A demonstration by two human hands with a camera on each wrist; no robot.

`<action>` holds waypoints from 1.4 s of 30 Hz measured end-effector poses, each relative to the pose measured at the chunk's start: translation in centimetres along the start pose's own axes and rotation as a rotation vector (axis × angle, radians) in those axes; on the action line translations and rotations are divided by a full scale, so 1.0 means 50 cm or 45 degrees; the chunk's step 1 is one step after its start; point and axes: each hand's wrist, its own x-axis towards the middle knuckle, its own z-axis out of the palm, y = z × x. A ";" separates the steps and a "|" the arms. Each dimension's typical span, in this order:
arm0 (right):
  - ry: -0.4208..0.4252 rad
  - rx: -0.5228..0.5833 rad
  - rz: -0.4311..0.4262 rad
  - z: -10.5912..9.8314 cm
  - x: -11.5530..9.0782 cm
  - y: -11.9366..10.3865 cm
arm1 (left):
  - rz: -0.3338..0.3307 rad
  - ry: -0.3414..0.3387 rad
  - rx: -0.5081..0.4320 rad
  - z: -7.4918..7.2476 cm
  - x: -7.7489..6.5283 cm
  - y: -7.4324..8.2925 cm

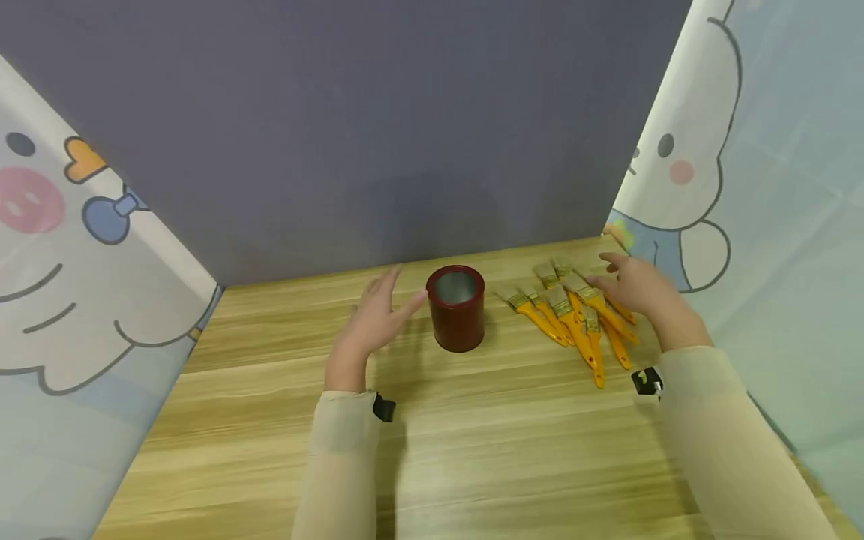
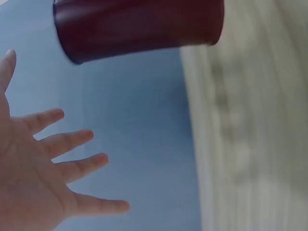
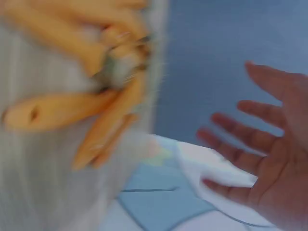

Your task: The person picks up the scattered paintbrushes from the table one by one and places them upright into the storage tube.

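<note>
A dark red cylindrical can (image 1: 459,324), hollow with a grey inside, stands upright on the wooden table. Just left of it is my left hand (image 1: 373,319), fingers spread and thumb pointing at the can's rim; the left wrist view shows the bare palm (image 2: 29,178) below the can (image 2: 139,24). To the right lies a loose pile of paintbrushes (image 1: 574,322) with orange handles and pale bristles. My right hand (image 1: 637,283) hovers at the pile's far right side, its fingers extended and holding nothing. In the right wrist view the brushes (image 3: 57,110) are blurred.
A dark grey panel (image 1: 418,135) rises behind the wood-grain tabletop (image 1: 270,420). Cartoon-printed curtains hang at the left (image 1: 74,300) and right (image 1: 776,225), the right one close beside my right forearm.
</note>
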 end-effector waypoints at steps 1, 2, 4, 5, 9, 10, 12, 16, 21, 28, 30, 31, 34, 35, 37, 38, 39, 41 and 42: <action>0.011 0.011 -0.009 0.003 0.014 0.009 | 0.005 -0.017 -0.043 0.004 0.006 0.001; 0.019 0.027 -0.018 0.009 0.029 0.018 | 0.011 -0.038 -0.091 0.008 0.012 0.002; 0.029 0.034 -0.029 0.026 0.059 0.038 | 0.008 -0.075 -0.176 0.019 0.022 0.003; 0.024 0.029 -0.035 0.037 0.075 0.049 | 0.006 -0.094 -0.213 0.025 0.025 0.002; -0.026 -0.001 -0.016 0.078 0.116 0.079 | 0.001 -0.117 -0.345 0.047 0.031 -0.002; -0.035 -0.013 -0.013 0.084 0.120 0.083 | 0.008 -0.114 -0.373 0.051 0.031 -0.003; -0.028 -0.042 -0.014 0.090 0.122 0.085 | 0.025 -0.103 -0.420 0.059 0.035 -0.003; 0.008 -0.038 -0.065 0.094 0.125 0.085 | 0.055 -0.069 -0.460 0.071 0.048 0.004; 0.009 0.044 -0.056 0.104 0.125 0.079 | 0.085 -0.058 -0.437 0.081 0.058 0.015; 0.028 0.086 0.021 0.073 0.119 0.058 | 0.082 -0.073 -0.416 0.089 0.069 0.012; 0.020 0.102 0.032 0.048 0.116 0.042 | 0.072 -0.074 -0.427 0.089 0.068 0.009; 0.026 0.108 0.015 0.032 0.114 0.032 | 0.066 -0.071 -0.426 0.089 0.067 0.007; 0.034 0.124 -0.018 -0.016 0.100 -0.004 | 0.045 -0.064 -0.412 0.087 0.066 0.006; 0.050 0.127 -0.023 -0.032 0.094 -0.017 | 0.041 -0.064 -0.407 0.087 0.066 0.006; 0.089 0.139 -0.034 -0.064 0.076 -0.042 | 0.042 -0.072 -0.403 0.087 0.066 0.010; 0.112 0.148 -0.029 -0.078 0.066 -0.056 | 0.043 -0.079 -0.408 0.088 0.067 0.012; 0.143 0.158 -0.028 -0.091 0.056 -0.069 | 0.043 -0.086 -0.415 0.088 0.068 0.014; 0.216 0.199 -0.043 -0.111 0.040 -0.097 | 0.040 -0.102 -0.429 0.092 0.070 0.018; 0.247 0.237 -0.044 -0.119 0.032 -0.110 | 0.038 -0.109 -0.434 0.094 0.071 0.021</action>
